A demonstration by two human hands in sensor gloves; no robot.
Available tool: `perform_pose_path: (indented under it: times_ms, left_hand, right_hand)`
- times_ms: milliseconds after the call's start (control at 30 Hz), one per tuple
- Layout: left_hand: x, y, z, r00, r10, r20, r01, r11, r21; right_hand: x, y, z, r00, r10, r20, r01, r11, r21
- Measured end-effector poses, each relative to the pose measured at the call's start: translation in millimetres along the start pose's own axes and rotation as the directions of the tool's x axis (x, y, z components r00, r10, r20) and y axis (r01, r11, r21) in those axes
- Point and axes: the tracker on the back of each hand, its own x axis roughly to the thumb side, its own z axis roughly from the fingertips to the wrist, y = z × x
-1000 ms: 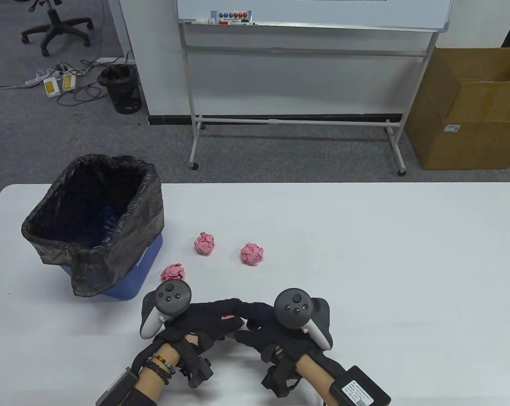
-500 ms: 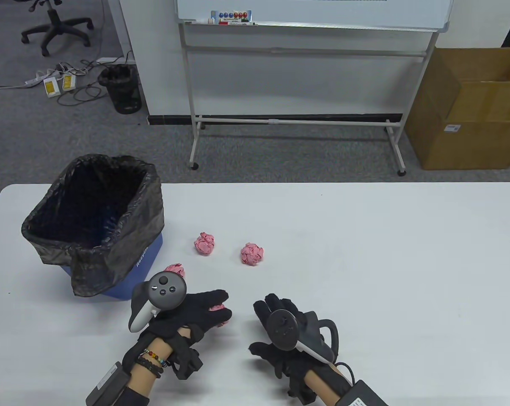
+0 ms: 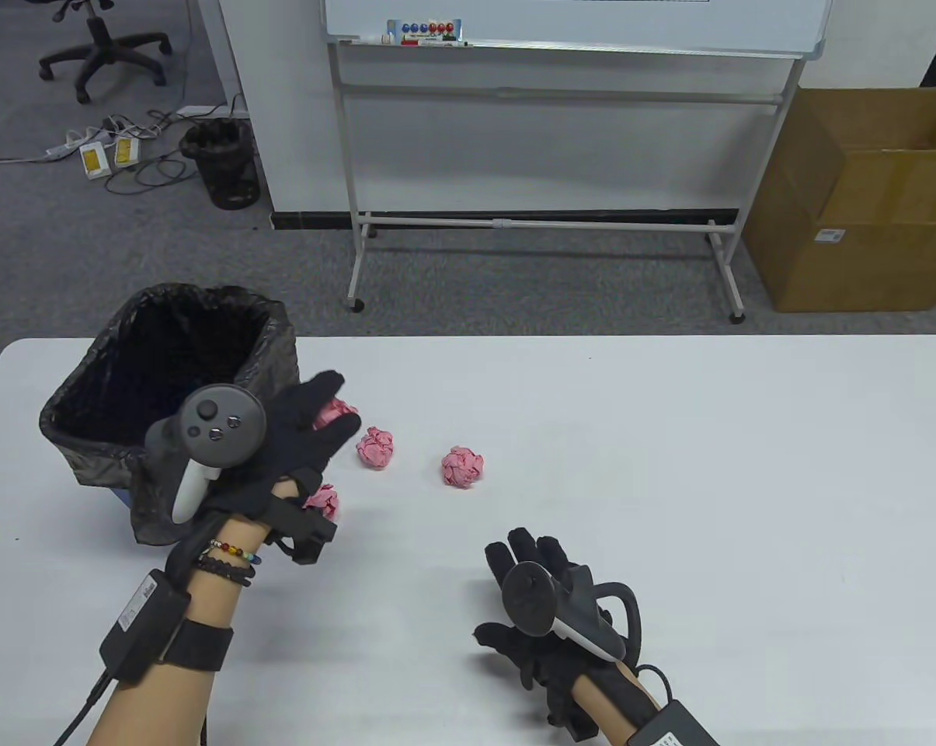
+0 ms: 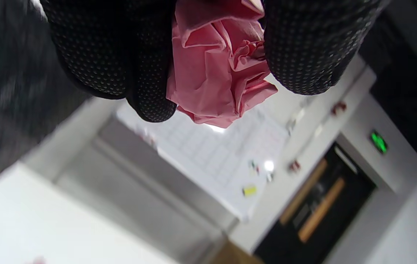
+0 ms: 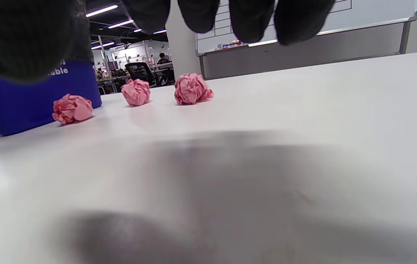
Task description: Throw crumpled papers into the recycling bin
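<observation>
Left hand [image 3: 297, 435] raised, fingers [image 4: 120, 55] pinched together; right hand [image 3: 545, 614] low, fingers spread forward.

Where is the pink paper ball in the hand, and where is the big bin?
Held paper ball [image 4: 215, 69], left wrist view: its crumpled middle, between the gloved fingers.
Bin [image 3: 277, 466], table view: its blue side wall below the black bag.

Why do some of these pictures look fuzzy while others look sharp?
Table view: evenly lit and sharp, soft shadows under the hands. Left wrist view: the pink paper ball pinched between the left hand's fingers is crisp, the room behind smeared. Right wrist view: three paper balls on the table are sharp; the near tabletop is a blurred dark shadow, the fingers out of focus.
</observation>
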Motion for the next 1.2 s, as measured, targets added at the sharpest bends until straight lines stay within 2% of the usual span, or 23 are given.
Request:
perform_pose_path:
  times_ms: [133, 300, 333, 400, 433, 500, 600, 767, 1000, 1200]
  left_hand:
    - [-8, 37, -10, 0.983, -0.150, -0.105, 0.166, 0.972, 0.166]
    - [-34, 62, -14, 0.920, -0.289, -0.264, 0.357, 0.896, 0.264]
    - [-38, 62, -15, 0.916, -0.292, -0.276, 0.362, 0.897, 0.253]
    - [-51, 61, -18, 0.894, -0.307, -0.327, 0.364, 0.923, 0.128]
    - [-54, 60, -16, 0.890, -0.315, -0.331, 0.366, 0.925, 0.104]
    - [-51, 57, -13, 0.905, -0.307, -0.295, 0.356, 0.925, 0.132]
    - [-36, 49, -10, 0.913, -0.324, -0.248, 0.356, 0.930, 0.094]
    - [-4, 21, -3, 0.963, -0.260, -0.071, 0.267, 0.957, 0.111]
    - [36, -27, 3, 0.960, -0.267, 0.082, 0.269, 0.963, -0.017]
    - [56, -72, 3, 0.948, -0.276, 0.158, 0.295, 0.948, -0.116]
  right_hand:
    - [0, -2, 0, 1.000, -0.014, 0.004, 0.014, 1.000, -0.006]
    - [1, -3, 1, 1.000, -0.013, 0.016, 0.013, 1.000, -0.012]
    - [1, -2, 0, 1.000, -0.013, 0.016, 0.013, 1.000, -0.012]
    - [1, -2, 0, 1.000, -0.013, 0.017, 0.013, 1.000, -0.015]
    - [1, -2, 1, 1.000, -0.013, 0.017, 0.013, 1.000, -0.015]
    - [1, -3, 0, 1.000, -0.011, 0.014, 0.012, 1.000, -0.016]
    - [1, -2, 0, 1.000, -0.015, 0.011, 0.015, 1.000, -0.018]
    - [1, -2, 0, 1.000, -0.008, 0.010, 0.008, 1.000, -0.013]
    - [1, 0, 0, 1.000, 0.000, 0.017, 0.001, 0.999, -0.033]
    - [0, -1, 0, 1.000, -0.002, 0.005, 0.002, 0.999, -0.036]
